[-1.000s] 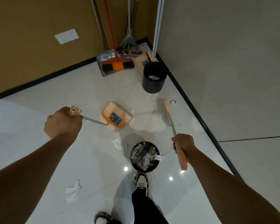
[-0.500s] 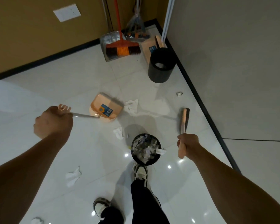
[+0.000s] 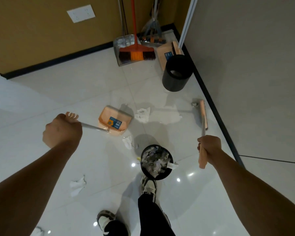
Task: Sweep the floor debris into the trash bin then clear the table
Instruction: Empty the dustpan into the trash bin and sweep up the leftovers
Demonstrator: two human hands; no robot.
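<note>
Left hand [image 3: 62, 131] fisted round the comb-ended handle of the peach dustpan [image 3: 115, 122], pan resting on the white tiled floor [image 3: 75, 92]. Right hand [image 3: 209, 148] curled tight round the peach grip of the broom [image 3: 203, 114], brush head down by the black skirting. Crumpled tissue [image 3: 143, 114] just beside the pan's mouth; more scraps nearby. Full black trash bin [image 3: 156, 162] between the hands, touching a shoe. Second black bin [image 3: 177, 73], orange broom [image 3: 137, 52] and other tools in the corner.
</note>
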